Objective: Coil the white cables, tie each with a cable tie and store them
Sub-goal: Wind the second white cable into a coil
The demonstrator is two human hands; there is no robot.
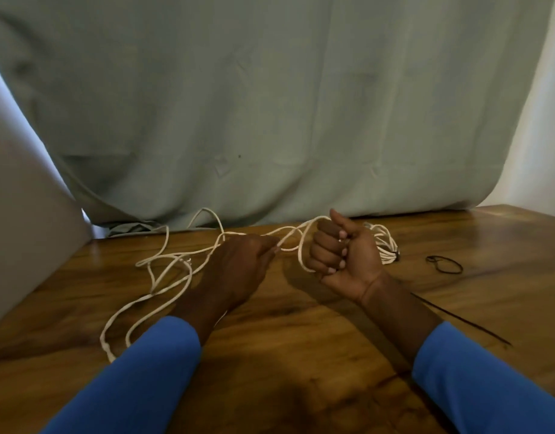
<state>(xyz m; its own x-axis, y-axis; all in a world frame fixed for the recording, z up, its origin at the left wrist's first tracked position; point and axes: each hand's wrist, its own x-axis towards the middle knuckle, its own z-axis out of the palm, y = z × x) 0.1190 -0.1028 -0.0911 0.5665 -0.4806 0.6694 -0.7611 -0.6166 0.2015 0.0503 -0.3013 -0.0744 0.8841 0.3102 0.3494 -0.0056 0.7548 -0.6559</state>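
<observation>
The white cable (300, 252) loops through right hand (345, 249) grip, slack trailing left.

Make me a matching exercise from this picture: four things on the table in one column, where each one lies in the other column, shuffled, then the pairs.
Things
1 loose white cable
2 coiled white cable
3 black loop
4 straight black cable tie

Places
A beside the right forearm
B just behind the right hand
C far right on the table, apart from both hands
D sprawled at left, pinched by the left hand, looped through the right hand's fingers

Pairs: 1-D, 2-B, 3-C, 4-A
</observation>
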